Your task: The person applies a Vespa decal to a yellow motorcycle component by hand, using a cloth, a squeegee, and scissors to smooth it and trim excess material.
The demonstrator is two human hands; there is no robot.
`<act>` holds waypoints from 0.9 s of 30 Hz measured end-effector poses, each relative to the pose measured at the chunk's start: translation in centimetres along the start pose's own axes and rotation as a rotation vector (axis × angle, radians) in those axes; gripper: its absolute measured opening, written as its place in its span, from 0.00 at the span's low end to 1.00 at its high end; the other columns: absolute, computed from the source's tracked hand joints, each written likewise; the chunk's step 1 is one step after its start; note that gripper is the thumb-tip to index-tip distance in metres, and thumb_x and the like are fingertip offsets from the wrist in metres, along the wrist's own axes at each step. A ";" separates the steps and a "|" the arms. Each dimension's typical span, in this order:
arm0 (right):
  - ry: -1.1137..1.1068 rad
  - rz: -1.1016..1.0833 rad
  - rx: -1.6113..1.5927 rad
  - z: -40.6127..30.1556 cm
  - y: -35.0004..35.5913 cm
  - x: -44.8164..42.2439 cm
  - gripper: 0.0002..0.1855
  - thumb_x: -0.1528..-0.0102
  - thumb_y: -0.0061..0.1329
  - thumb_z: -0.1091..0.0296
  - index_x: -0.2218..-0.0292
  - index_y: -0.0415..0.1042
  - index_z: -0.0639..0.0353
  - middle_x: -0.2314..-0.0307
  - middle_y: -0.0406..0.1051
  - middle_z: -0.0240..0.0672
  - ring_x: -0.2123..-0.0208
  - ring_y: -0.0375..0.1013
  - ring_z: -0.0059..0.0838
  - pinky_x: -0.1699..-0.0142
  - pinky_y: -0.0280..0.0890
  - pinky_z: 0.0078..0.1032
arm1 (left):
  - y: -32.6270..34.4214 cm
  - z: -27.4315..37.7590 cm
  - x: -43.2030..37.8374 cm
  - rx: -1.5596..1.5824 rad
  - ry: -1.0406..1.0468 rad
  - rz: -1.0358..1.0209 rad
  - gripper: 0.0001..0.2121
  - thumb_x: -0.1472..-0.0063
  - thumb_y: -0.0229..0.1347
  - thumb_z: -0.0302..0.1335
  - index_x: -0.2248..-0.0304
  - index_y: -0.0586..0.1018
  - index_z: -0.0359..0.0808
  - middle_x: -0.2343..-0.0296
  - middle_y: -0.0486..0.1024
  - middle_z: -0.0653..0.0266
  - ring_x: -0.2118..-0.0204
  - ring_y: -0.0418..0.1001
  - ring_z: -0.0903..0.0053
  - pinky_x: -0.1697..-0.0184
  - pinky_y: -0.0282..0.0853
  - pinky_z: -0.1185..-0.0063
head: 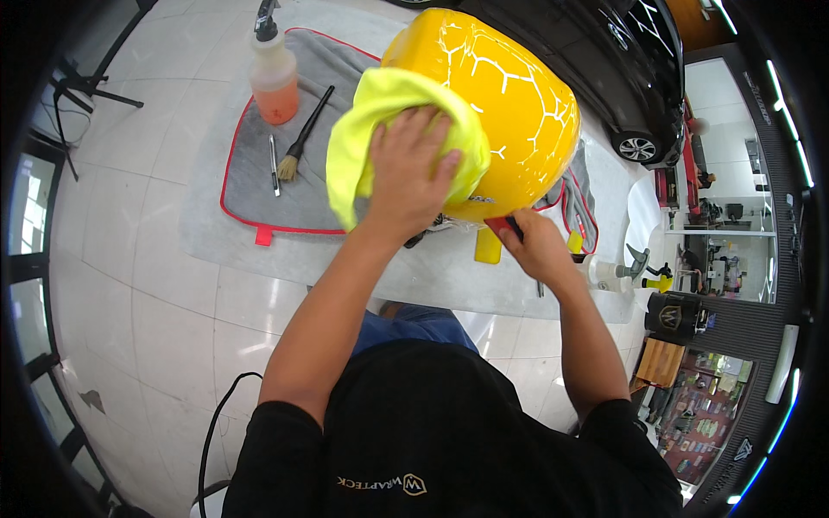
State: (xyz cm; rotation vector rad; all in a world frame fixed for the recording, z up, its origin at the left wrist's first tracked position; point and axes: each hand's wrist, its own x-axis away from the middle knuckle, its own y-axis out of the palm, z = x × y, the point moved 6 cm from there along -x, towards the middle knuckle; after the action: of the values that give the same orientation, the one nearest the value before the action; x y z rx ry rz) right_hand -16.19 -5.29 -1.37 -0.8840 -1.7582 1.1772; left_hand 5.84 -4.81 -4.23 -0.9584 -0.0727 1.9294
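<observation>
A glossy yellow rounded shell, possibly a helmet, lies on the table with pale branching lines over its surface. Wrinkled clear film shows along its near lower edge. My left hand presses a neon yellow cloth onto the shell's left side, fingers spread over the fabric. Whatever is under the cloth is hidden. Between the fingers of my right hand is a red and black squeegee, its red end close to the shell's near edge; contact there is unclear.
On the grey towel are a spray bottle of orange liquid, a brush and a slim cutter. A yellow squeegee card lies near my right hand. More spray bottles stand right. A black car is beyond.
</observation>
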 end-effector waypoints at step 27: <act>0.032 0.383 -0.490 4.5 -2.0 -1.1 0.14 0.43 0.52 0.67 0.58 0.72 0.65 0.68 0.76 0.48 0.67 0.76 0.43 0.59 0.69 0.32 | -1.9 -13.3 18.4 0.083 -0.792 -0.156 0.12 0.39 0.54 0.26 0.57 0.75 0.30 0.63 0.76 0.48 0.61 0.75 0.55 0.59 0.70 0.66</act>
State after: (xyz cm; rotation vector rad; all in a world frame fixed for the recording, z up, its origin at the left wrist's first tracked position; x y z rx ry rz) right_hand -20.03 -8.57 -0.73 -1.5754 -1.9401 0.9595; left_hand 11.28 6.05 -23.51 -0.0839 -0.5019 2.0339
